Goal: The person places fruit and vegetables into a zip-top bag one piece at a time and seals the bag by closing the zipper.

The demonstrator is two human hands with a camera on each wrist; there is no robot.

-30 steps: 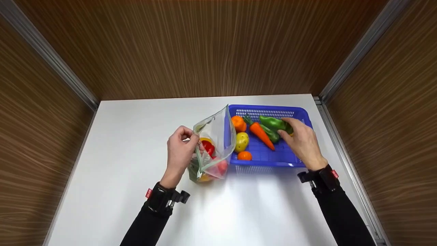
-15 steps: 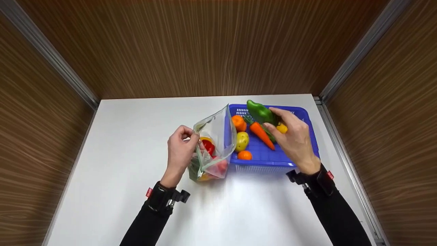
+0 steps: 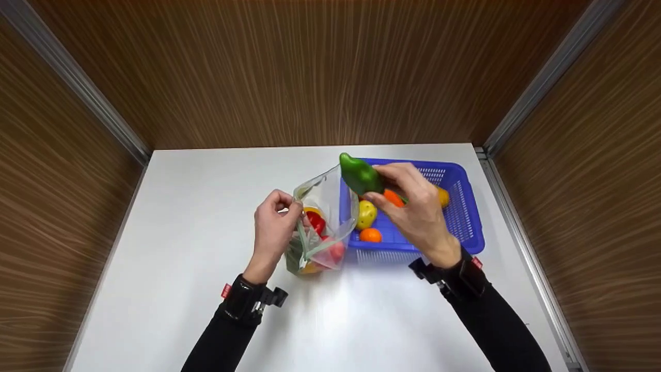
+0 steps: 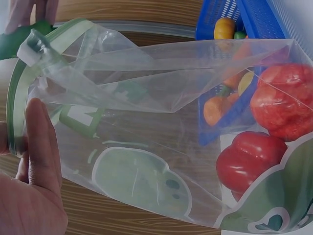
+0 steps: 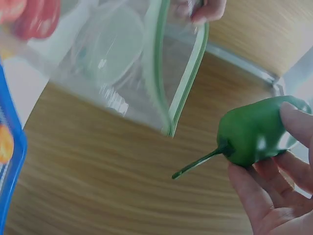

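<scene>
My right hand [image 3: 408, 204] grips a green pepper [image 3: 359, 174] in the air, just right of the mouth of a clear zip bag [image 3: 325, 217]. The right wrist view shows the green pepper [image 5: 254, 132] with its stem pointing toward the bag's green zip edge [image 5: 183, 83]. My left hand [image 3: 273, 225] pinches the bag's left rim and holds it open. Red produce [image 4: 274, 117] lies inside the bag [image 4: 146, 122]. A blue basket [image 3: 465, 217] on the right holds a potato [image 3: 365, 213], a carrot partly behind my right hand, and orange fruit [image 3: 370, 235].
The white table [image 3: 196, 196] is boxed in by wood-grain walls [image 3: 310, 72] at the back and on both sides. The basket stands close to the table's right edge.
My right hand lifted the green pepper out of the basket and carried it left to the bag's mouth. The left hand and the bag stayed put.
</scene>
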